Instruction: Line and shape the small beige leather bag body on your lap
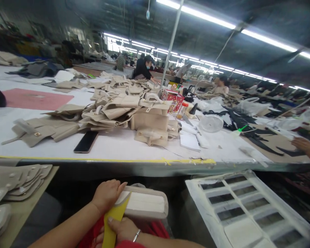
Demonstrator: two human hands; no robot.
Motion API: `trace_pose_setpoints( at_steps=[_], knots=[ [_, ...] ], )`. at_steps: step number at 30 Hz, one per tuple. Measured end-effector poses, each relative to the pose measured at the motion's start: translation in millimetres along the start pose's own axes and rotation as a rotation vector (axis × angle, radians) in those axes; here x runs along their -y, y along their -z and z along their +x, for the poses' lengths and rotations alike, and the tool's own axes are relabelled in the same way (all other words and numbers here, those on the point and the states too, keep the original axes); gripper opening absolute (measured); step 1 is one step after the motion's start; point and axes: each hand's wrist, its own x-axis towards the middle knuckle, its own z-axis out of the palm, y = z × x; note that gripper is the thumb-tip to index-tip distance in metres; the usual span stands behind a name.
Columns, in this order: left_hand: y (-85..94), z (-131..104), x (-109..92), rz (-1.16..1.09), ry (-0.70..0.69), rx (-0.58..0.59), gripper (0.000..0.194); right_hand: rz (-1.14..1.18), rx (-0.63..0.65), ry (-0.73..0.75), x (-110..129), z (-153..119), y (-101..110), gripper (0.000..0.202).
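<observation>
At the bottom centre, my left hand [107,195] has its fingers closed on the near-left corner of a beige-edged bag piece [147,203] with a white inner panel. Below it, my right hand [122,230], with a silver bracelet at the wrist, grips a yellow strip [114,217] between thumb and fingers. The strip's pointed upper end lies against the left part of the bag piece. Red fabric shows beneath both hands.
A white table [113,148] spans the view, bearing a pile of beige bags [150,120] and a black phone [86,142]. A slotted white rack [244,206] stands lower right; beige pieces [23,179] lie lower left. Another person's hand [303,144] is at right.
</observation>
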Motion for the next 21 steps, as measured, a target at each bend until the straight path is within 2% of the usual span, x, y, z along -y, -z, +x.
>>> trace_pose_setpoints(
  at_steps=[2,4,7,10,12,13,16,21],
  knots=[
    [5.1,-1.0,-5.5,-0.153,0.06,-0.036,0.054,0.071,-0.091,0.017,-0.8,-13.4,-7.5,0.052],
    [8.9,0.8,-3.2,-0.547,0.13,-0.043,0.049,0.152,-0.167,0.042,-1.6,-30.7,-14.3,0.049],
    [7.7,-0.8,19.6,-0.726,0.234,-0.04,0.063,0.183,-0.216,0.054,4.9,-64.5,-15.4,0.044],
    [-0.7,-21.6,45.1,-1.196,0.347,-0.047,0.065,0.046,-0.339,0.133,28.5,-101.0,2.3,0.039],
    [-9.1,-41.3,52.4,-1.473,0.373,-0.041,0.056,-0.08,-0.449,0.233,53.3,-115.9,24.1,0.034],
    [-13.1,-50.2,52.9,-1.541,0.366,-0.04,0.053,-0.161,-0.514,0.275,67.7,-118.0,37.0,0.032],
    [-19.9,-64.4,48.2,-1.616,0.35,-0.064,0.055,-0.412,-0.682,0.295,112.9,-100.3,77.2,0.03],
    [-14.4,-55.4,48.1,-1.443,0.353,-0.123,0.053,-1.014,-0.722,0.195,169.1,-28.5,126.9,0.037]
  ],
)
